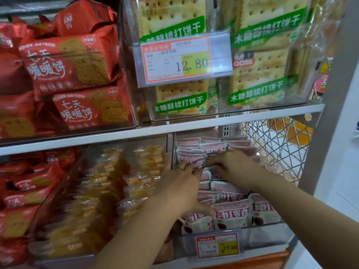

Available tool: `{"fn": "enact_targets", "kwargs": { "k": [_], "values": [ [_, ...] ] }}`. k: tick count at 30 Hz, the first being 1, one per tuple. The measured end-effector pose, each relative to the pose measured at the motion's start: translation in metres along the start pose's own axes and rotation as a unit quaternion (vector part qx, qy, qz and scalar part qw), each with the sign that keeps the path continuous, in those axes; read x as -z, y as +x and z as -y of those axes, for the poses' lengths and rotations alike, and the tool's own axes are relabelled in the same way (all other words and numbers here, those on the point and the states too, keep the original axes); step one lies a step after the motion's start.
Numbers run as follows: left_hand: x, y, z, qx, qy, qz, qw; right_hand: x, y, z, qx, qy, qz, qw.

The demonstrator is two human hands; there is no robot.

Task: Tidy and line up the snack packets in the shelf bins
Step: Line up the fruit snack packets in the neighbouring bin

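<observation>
Pink-and-white snack packets (231, 210) stand in rows inside a clear bin (266, 235) at the right of the lower shelf. My left hand (180, 185) lies spread over the bin's left rows. Its fingers reach to a packet (191, 157) near the back, and its thumb rests on the front packets. My right hand (231, 164) is beside it in the middle of the bin, fingers curled down and pinching the top of a pink packet (210, 172). The packets under both hands are partly hidden.
A clear bin of yellow packets (108, 200) sits to the left, with red biscuit packs (29, 183) beyond it. Above are red packs (73, 74) and green-labelled cracker packs (258, 74) behind a price tag (182, 59). A wire mesh panel (275, 148) closes the right side. Another price tag (217, 245) hangs on the bin front.
</observation>
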State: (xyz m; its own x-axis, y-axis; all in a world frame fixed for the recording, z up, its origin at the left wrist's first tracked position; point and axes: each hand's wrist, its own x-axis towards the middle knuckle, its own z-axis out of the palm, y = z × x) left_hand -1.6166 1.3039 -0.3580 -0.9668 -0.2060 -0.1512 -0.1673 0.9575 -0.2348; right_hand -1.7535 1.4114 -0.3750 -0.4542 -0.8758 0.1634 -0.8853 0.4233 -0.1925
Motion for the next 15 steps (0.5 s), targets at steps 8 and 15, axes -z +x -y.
{"fn": "enact_targets", "kwargs": {
  "k": [8,15],
  "values": [
    [-0.008,-0.02,0.006,-0.032,-0.011,-0.037,0.999,0.002,0.025,0.007,-0.068,0.028,0.079,0.994],
    [-0.011,-0.025,0.008,-0.042,0.001,-0.056,0.998,0.006,0.028,0.014,-0.063,0.164,0.098,0.979]
  ]
}}
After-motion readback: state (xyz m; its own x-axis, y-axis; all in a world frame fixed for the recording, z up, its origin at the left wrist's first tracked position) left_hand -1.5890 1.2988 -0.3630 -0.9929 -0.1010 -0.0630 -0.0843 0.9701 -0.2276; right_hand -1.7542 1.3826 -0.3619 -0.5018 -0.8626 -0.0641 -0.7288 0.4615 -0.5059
